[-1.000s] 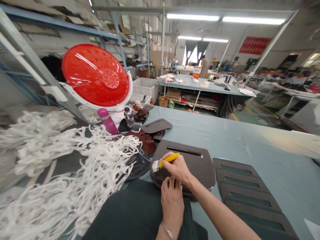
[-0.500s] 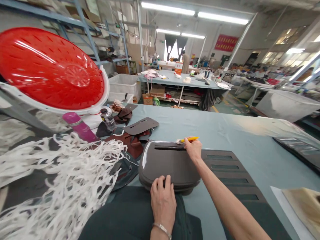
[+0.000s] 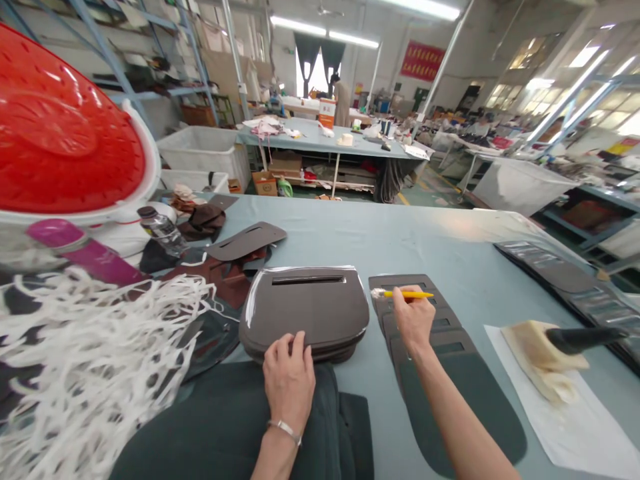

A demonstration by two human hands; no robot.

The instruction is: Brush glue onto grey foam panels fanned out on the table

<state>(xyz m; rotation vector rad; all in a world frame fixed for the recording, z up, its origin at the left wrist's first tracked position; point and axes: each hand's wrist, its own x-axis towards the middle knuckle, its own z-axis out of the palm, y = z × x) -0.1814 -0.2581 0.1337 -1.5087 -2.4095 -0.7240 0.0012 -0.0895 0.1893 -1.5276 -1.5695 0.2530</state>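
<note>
Dark grey, round-cornered stack of flat panels point(image 3: 307, 308) on the pale blue-green worktop point(image 3: 360, 230), right hand point(image 3: 415, 319) off to its right with a brush

Right hand pinches the yellow-handled brush point(image 3: 419, 294), white-coated tip pointing left, over overlapping dark slotted panels point(image 3: 473, 383); left hand point(image 3: 290, 377) holds nothing, fingers loosely bent and close together, fingertips on near edge of stack; top panel has a narrow slot near far edge, wet-looking white streaks along left and far edges; tangled white strips point(image 3: 115, 373) left, cream block with black handle point(image 3: 537, 343) on white sheet point(image 3: 583, 430) right
</note>
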